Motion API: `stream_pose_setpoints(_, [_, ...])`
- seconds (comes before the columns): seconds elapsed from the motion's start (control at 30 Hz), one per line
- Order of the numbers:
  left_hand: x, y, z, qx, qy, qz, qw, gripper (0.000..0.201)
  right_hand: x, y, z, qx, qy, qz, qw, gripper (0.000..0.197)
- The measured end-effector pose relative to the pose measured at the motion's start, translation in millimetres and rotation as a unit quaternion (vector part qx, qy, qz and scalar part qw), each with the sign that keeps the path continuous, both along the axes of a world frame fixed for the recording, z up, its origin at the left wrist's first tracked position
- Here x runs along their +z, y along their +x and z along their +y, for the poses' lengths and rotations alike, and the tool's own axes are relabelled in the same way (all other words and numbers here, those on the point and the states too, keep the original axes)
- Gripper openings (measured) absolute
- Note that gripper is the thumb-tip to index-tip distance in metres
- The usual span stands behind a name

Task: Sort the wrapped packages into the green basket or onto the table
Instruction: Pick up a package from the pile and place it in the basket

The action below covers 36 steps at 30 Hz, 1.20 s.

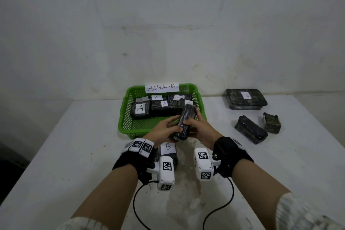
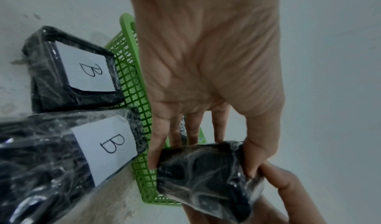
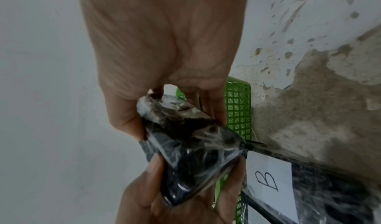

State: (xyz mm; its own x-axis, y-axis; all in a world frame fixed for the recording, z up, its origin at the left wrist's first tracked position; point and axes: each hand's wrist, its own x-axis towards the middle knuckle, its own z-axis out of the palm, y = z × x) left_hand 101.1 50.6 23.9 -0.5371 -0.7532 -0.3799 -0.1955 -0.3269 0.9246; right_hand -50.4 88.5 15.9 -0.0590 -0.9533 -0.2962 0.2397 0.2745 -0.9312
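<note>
Black wrapped package (image 1: pixel 184 123) gripped by both hands, left (image 1: pixel 164 129) and right (image 1: pixel 200 128); green basket (image 1: pixel 125 117) just behind.

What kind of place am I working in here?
Probably a makeshift sorting station, not a home: a bare stained table against a blank wall, a green basket signed ABNORMAL, and wrapped packages lettered A or B.

Packages (image 1: pixel 183 123) in glossy, crinkled clear film; basket (image 1: pixel 124 117) of smooth green plastic mesh; counter (image 1: pixel 74 145) matt white, scuffed.
</note>
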Motion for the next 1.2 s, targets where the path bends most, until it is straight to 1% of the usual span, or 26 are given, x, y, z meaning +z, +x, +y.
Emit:
stream_pose_setpoints(0.07, [-1,1,-1,0.002,0.002,0.004,1.0,0.058,-1,-1,0,0.005,0.003,0.0,1.0,0.079])
stream_pose_setpoints(0.2, [0,1,-1,-0.025,0.013,0.017,0.999,0.062,-6,-1,-1,-0.012,0.002,0.014,1.0,0.083])
stream_pose_setpoints(0.27, [0,1,-1,-0.018,0.021,0.027,0.999,0.061,-5,-1,-1,-0.012,0.004,0.008,1.0,0.083])
stream_pose_setpoints(0.37, [2,-1,0,0.021,0.045,0.061,0.997,0.044,-4,-2,0,0.003,0.013,0.018,1.0,0.083])
stream_pose_setpoints(0.43, [3,-1,0,0.053,0.072,0.095,0.991,0.035,-5,0,0,0.018,0.015,0.058,0.998,0.097])
stream_pose_setpoints(0.47, [4,-1,-1,0.062,0.087,0.108,0.988,0.038,-6,0,0,0.013,0.006,0.078,0.997,0.1])
stream_pose_setpoints(0.5, [5,-1,-2,0.061,0.098,0.117,0.986,0.044,-6,0,-1,0.0,-0.01,0.087,0.996,0.096])
stream_pose_setpoints(0.53, [5,0,-3,0.055,0.1,0.117,0.987,0.048,-5,1,0,-0.007,-0.029,0.082,0.996,0.087])
stream_pose_setpoints(0.6, [7,0,-4,0.035,0.091,0.106,0.99,0.056,-5,0,-1,0.017,-0.053,0.04,0.998,0.076])
stream_pose_setpoints(0.67, [10,-1,-4,0.012,0.085,0.081,0.993,0.07,-1,0,1,0.046,-0.034,-0.003,0.998,0.074])
stream_pose_setpoints(0.7, [10,-2,-5,0.004,0.086,0.072,0.994,0.075,0,0,2,0.051,-0.023,-0.009,0.998,0.073])
stream_pose_setpoints(0.73, [10,-2,-5,0.0,0.085,0.066,0.994,0.075,2,1,3,0.052,-0.016,-0.01,0.998,0.069])
stream_pose_setpoints(0.83, [9,-1,-6,-0.005,0.071,0.058,0.996,0.056,3,1,4,0.033,-0.009,-0.015,0.999,0.047])
stream_pose_setpoints(0.9, [9,-2,-5,-0.013,0.063,0.051,0.997,0.048,2,2,4,0.015,0.0,-0.018,1.0,0.038])
stream_pose_setpoints(1.0, [11,-3,-3,-0.017,0.059,0.048,0.997,0.04,3,6,3,-0.008,-0.003,0.021,1.0,0.027])
stream_pose_setpoints(1.07, [11,-4,-3,-0.009,0.051,0.047,0.998,0.037,3,6,4,-0.006,-0.003,0.035,0.999,0.025])
stream_pose_setpoints(1.1, [11,-5,-3,-0.003,0.047,0.047,0.998,0.037,3,5,5,0.003,-0.001,0.03,1.0,0.027])
stream_pose_setpoints(1.13, [12,-5,-3,0.005,0.046,0.052,0.998,0.038,2,4,6,0.017,0.001,0.019,1.0,0.033])
stream_pose_setpoints(1.2, [15,-6,-4,0.019,0.047,0.065,0.997,0.04,1,2,7,0.044,-0.004,-0.008,0.999,0.051])
